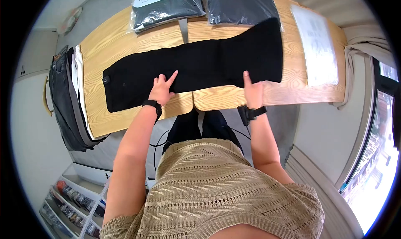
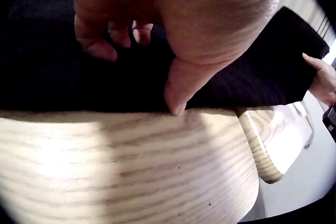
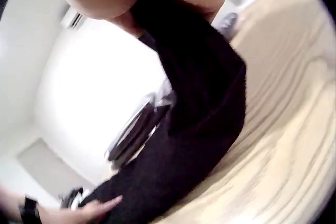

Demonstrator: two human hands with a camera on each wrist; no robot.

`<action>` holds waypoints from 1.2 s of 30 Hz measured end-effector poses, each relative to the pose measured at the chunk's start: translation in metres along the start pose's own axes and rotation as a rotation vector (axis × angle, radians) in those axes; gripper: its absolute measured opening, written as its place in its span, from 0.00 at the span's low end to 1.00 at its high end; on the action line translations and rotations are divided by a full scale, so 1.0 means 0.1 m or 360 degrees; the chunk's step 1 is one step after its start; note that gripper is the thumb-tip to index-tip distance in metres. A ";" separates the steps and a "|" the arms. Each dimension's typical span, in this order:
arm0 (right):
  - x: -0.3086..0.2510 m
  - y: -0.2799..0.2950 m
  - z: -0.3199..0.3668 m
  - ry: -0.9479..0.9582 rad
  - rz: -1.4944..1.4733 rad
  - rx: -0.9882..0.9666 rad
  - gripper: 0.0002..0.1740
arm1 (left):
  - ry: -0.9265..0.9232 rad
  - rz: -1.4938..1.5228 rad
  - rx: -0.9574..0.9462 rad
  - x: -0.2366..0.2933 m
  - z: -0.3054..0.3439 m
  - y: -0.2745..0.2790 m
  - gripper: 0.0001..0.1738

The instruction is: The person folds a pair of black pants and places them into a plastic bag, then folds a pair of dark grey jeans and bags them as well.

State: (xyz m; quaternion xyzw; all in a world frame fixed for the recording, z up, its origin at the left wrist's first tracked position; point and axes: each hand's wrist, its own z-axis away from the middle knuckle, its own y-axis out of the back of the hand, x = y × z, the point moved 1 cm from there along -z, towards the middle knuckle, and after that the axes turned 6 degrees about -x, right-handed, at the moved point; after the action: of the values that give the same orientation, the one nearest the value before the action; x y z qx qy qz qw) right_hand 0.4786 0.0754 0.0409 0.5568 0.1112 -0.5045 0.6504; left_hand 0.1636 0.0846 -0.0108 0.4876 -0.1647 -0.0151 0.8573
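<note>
Black trousers (image 1: 196, 65), folded lengthwise, lie across the table with the waistband and its small label (image 1: 106, 79) at the left and the wide leg end at the right. My left hand (image 1: 162, 90) rests on the near edge at mid-length; in the left wrist view its thumb (image 2: 178, 90) touches the cloth's edge while the fingers are spread on top. Near the leg end, my right hand (image 1: 253, 92) grips the near edge. The right wrist view shows the cloth lifted off the table between thumb and fingers, with part of the grip hidden.
Two plastic-bagged dark garments (image 1: 167, 11) (image 1: 240, 7) lie at the table's far side. A clear plastic bag (image 1: 317, 51) lies at the right. Several trousers (image 1: 67, 92) hang over the left edge. The wooden table (image 1: 94, 118) has a seam in the middle.
</note>
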 end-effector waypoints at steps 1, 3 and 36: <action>0.03 -0.16 0.06 0.0304 0.0012 -0.0126 0.22 | 0.0007 0.0004 -0.0015 0.00 0.00 0.01 0.53; -0.07 -0.47 0.18 0.0891 -0.0028 -0.0239 0.21 | -0.0006 0.0041 0.0016 0.01 0.03 0.03 0.53; -0.18 -1.17 0.28 0.1183 0.1544 -0.0079 0.31 | 0.0299 0.1137 0.0440 -0.48 0.03 -0.25 0.25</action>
State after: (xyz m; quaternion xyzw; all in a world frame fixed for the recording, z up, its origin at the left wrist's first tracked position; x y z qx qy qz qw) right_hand 0.3671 0.0767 -0.0083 0.6674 0.0763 0.0800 0.7365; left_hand 0.1209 0.0778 -0.0432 0.5097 -0.2453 0.3512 0.7461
